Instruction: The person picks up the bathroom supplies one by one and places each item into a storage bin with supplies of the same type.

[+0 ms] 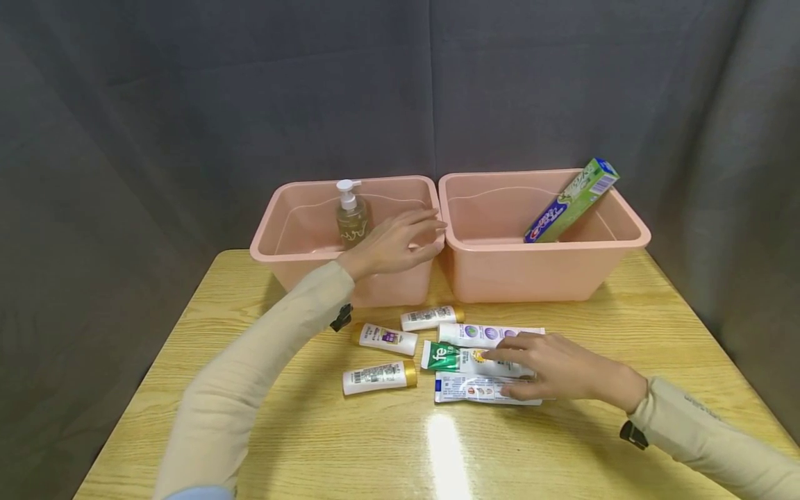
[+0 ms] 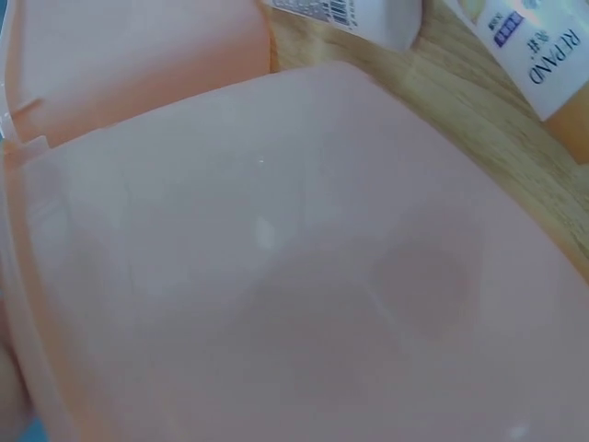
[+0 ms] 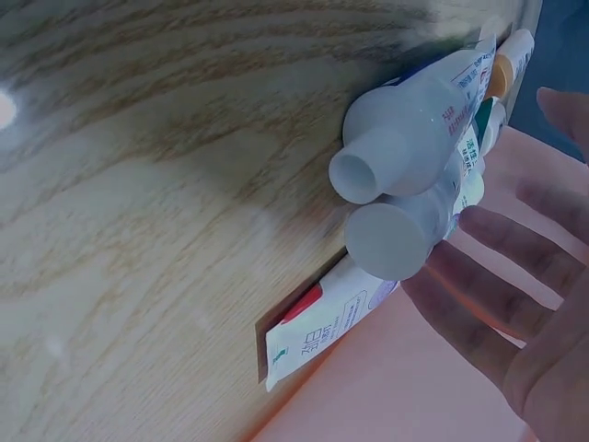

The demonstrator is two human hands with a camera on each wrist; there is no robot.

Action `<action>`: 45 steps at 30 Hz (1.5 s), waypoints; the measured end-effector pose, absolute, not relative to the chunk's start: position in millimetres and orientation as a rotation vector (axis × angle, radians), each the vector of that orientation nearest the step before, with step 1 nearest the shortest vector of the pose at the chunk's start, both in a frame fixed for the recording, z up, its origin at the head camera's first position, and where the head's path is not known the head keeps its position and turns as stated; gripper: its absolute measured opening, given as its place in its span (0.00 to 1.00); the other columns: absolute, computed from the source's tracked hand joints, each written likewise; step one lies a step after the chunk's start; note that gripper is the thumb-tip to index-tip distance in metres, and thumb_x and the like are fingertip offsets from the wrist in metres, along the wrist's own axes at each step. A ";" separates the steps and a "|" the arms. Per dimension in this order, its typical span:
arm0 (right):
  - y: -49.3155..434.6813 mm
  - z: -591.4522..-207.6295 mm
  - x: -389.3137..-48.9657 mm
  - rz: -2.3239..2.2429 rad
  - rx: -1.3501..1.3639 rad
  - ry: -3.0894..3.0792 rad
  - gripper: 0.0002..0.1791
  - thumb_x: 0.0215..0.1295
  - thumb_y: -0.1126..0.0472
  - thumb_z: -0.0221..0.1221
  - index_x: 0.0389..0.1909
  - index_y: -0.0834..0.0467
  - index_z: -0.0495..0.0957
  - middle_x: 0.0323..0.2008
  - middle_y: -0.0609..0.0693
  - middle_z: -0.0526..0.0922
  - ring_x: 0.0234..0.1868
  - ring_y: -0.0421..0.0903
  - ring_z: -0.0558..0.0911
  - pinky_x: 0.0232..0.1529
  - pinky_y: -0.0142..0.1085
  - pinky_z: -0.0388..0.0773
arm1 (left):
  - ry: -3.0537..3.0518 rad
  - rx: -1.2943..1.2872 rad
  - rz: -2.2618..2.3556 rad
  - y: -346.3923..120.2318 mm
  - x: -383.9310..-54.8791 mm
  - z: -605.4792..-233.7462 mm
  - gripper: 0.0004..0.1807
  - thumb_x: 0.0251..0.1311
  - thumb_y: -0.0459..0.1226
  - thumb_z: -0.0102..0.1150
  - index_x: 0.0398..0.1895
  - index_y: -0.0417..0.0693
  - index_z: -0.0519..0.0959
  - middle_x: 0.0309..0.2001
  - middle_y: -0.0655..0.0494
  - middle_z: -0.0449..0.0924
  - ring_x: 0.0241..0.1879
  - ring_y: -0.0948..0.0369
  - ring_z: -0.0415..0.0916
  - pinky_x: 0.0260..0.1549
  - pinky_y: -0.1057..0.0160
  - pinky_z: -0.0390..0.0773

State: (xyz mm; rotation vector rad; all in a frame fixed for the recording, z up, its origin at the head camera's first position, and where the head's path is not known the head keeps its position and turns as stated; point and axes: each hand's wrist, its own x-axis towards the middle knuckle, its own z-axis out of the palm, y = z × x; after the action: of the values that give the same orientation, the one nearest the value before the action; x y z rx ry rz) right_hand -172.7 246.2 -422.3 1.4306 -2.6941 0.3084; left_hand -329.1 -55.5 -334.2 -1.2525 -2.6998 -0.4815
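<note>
My left hand (image 1: 400,239) reaches over the right end of the left pink bin (image 1: 340,258), fingers straight and close to the rims where the two bins meet. It holds nothing visible. A pump bottle (image 1: 353,221) stands inside that bin behind the wrist. Over three tubes lying side by side, my right hand (image 1: 553,364) spreads its fingers. Its fingertips lie right at the green-and-white tube (image 1: 445,356) in the middle. The purple-dotted white tube (image 1: 459,335) lies behind it, and a blue-ended white tube (image 1: 453,389) in front. In the right wrist view, the fingers (image 3: 502,304) are extended beside the tubes.
In the right pink bin (image 1: 519,274) a green-and-blue toothpaste box (image 1: 571,201) leans over the rim. Three small white bottles with gold caps, a rear one (image 1: 428,318), a middle one (image 1: 389,338) and a front one (image 1: 375,377), lie left of the tubes. A dark curtain (image 1: 375,90) hangs behind.
</note>
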 end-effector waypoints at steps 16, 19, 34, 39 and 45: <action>246.6 -422.8 -168.6 0.281 1.467 -2.631 0.26 0.65 0.41 0.62 0.56 0.53 0.81 0.49 0.46 0.80 0.48 0.46 0.80 0.44 0.43 0.83 | -2.667 -1.276 -0.450 -45.1 -333.9 -331.9 0.27 0.73 0.53 0.45 0.70 0.54 0.71 0.75 0.51 0.58 0.74 0.51 0.53 0.71 0.47 0.53; 246.3 -423.2 -167.1 0.291 1.480 -2.618 0.24 0.64 0.42 0.64 0.54 0.53 0.82 0.45 0.45 0.80 0.44 0.43 0.80 0.39 0.40 0.83 | -2.669 -1.276 -0.450 -44.0 -334.6 -332.3 0.27 0.73 0.52 0.45 0.70 0.54 0.71 0.75 0.51 0.58 0.74 0.52 0.53 0.71 0.46 0.53; 242.0 -425.2 -161.0 0.272 1.484 -2.668 0.19 0.59 0.46 0.68 0.47 0.52 0.85 0.40 0.43 0.82 0.30 0.32 0.76 0.25 0.25 0.75 | -2.669 -1.288 -0.456 -38.8 -335.2 -334.7 0.26 0.74 0.50 0.45 0.70 0.51 0.71 0.74 0.50 0.60 0.73 0.49 0.55 0.71 0.46 0.53; 241.6 -426.4 -160.3 0.243 1.461 -2.722 0.21 0.58 0.45 0.69 0.48 0.52 0.84 0.39 0.43 0.81 0.29 0.31 0.73 0.24 0.26 0.74 | -2.671 -1.289 -0.465 -39.1 -337.1 -338.1 0.27 0.74 0.51 0.44 0.70 0.52 0.70 0.74 0.50 0.59 0.73 0.50 0.54 0.72 0.48 0.51; 242.8 -427.2 -158.1 0.225 1.458 -2.739 0.25 0.57 0.44 0.69 0.50 0.55 0.83 0.39 0.45 0.81 0.31 0.34 0.76 0.26 0.30 0.78 | -2.668 -1.293 -0.457 -39.1 -336.8 -338.1 0.27 0.74 0.52 0.44 0.70 0.52 0.70 0.74 0.50 0.59 0.73 0.51 0.54 0.72 0.48 0.52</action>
State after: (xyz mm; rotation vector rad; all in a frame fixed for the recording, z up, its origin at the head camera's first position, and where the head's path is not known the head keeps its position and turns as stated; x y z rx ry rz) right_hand -158.1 242.8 -427.2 1.4580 -2.7395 0.2251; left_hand -336.8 -39.1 -338.1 -1.2930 -2.6677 -0.4566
